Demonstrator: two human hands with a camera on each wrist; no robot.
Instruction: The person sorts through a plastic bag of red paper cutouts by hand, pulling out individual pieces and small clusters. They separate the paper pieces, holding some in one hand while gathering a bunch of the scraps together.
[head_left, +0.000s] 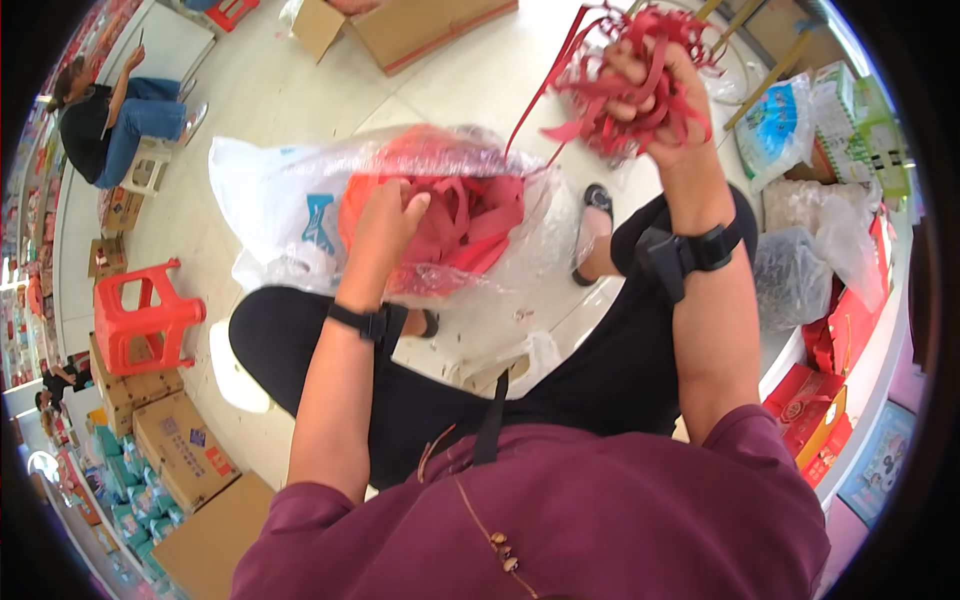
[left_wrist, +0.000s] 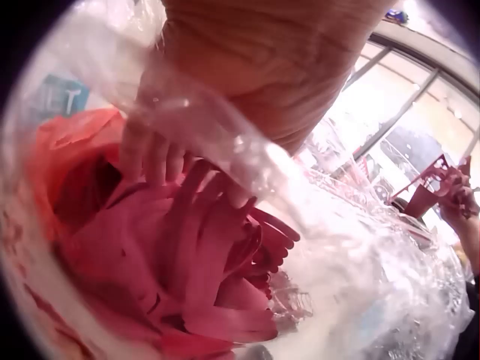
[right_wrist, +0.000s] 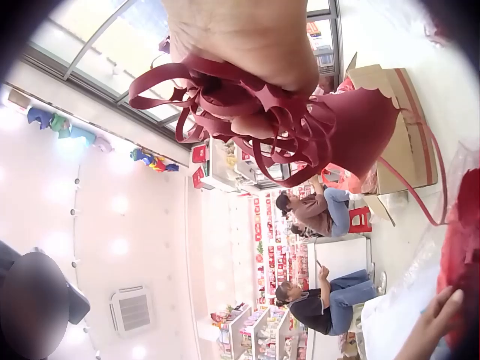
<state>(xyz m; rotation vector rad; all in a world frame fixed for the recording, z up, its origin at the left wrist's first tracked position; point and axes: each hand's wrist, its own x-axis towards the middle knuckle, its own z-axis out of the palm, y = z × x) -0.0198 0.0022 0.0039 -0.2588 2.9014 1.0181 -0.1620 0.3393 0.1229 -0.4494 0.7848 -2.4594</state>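
My right hand (head_left: pixel 655 95) is raised at the upper right, its fingers curled round a tangled bunch of thin red strips (right_wrist: pixel 300 142). Loops and a long tail hang out of the bunch, and a wider piece with a jagged edge shows in the right wrist view. My left hand (head_left: pixel 383 230) reaches into a clear plastic bag (head_left: pixel 510 265) on the floor. Its fingers (left_wrist: pixel 154 157) point down onto a heap of wider red strips (left_wrist: pixel 202 262), with the thumb held apart. The fingertips are partly hidden by strips and plastic film. An orange-red inner bag (left_wrist: pixel 75 142) lines one side.
A white bag (head_left: pixel 265 200) lies beside the clear one. A red stool (head_left: pixel 150 315) and cardboard boxes (head_left: pixel 185 450) stand at the left, with a seated person (head_left: pixel 105 125) beyond. An open carton (head_left: pixel 430 30) sits at the back. Plastic-wrapped packs (head_left: pixel 785 275) line the right.
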